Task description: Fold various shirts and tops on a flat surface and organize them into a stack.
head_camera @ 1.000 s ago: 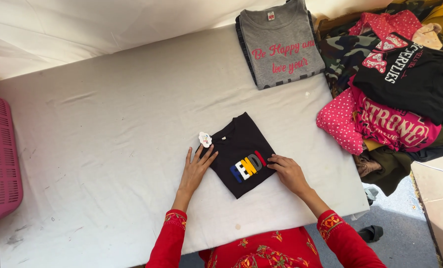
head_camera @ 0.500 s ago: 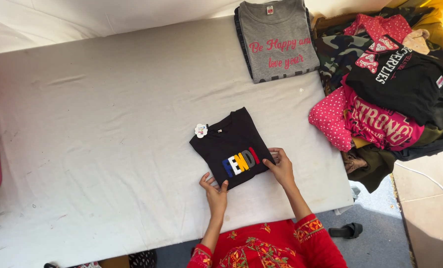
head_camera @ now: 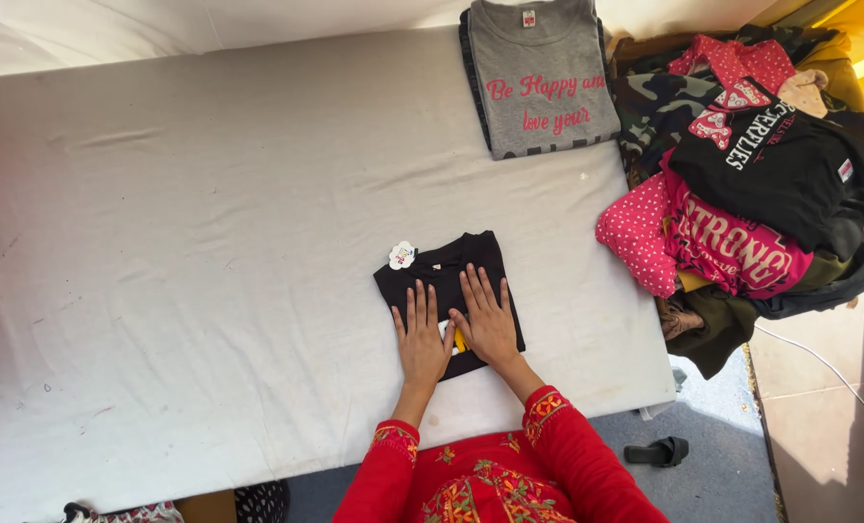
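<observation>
Pressing folded black shirt point(head_camera: 443, 276): left hand point(head_camera: 420, 339), right hand point(head_camera: 488, 324) flat.

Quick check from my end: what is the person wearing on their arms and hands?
Both arms are in long, bright red sleeves. Each cuff carries a band of floral embroidery in yellow, green and white, and similar embroidery runs down the red garment's front. The left hand and right hand are bare: no gloves, and no rings or bangles visible.
</observation>
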